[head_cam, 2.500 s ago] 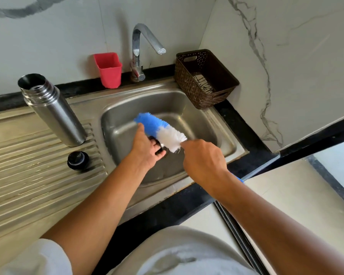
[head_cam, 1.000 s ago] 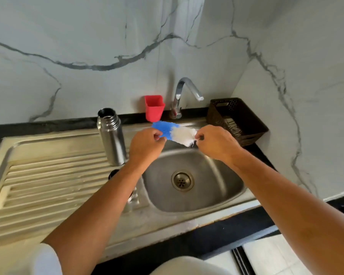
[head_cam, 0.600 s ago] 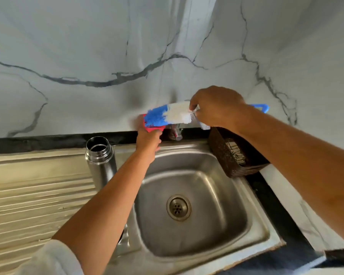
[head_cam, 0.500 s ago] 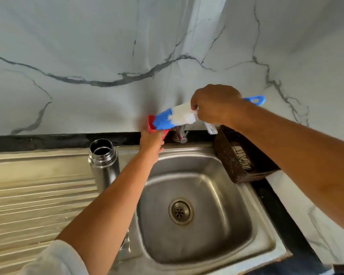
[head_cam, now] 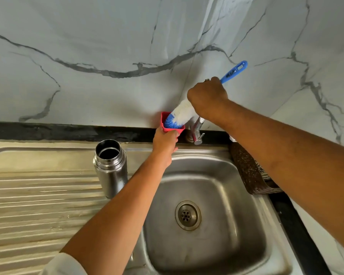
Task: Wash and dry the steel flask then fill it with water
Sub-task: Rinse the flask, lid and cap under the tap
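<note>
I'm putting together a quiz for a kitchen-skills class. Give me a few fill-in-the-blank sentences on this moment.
1. The right hand grips the brush by its blue ____.
2. The left hand holds the cup, coloured ____.
3. The flask stands to the ____ of the sink.
4. The brush's bristles dip into the ____.
Missing words: handle, red, left, cup.

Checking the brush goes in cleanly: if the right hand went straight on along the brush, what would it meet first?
Probably the red cup: the blue tip of the bottle brush sits in its mouth, so the right hand would push bristles toward the bottom. The left hand holds the cup; depth unclear.
</note>
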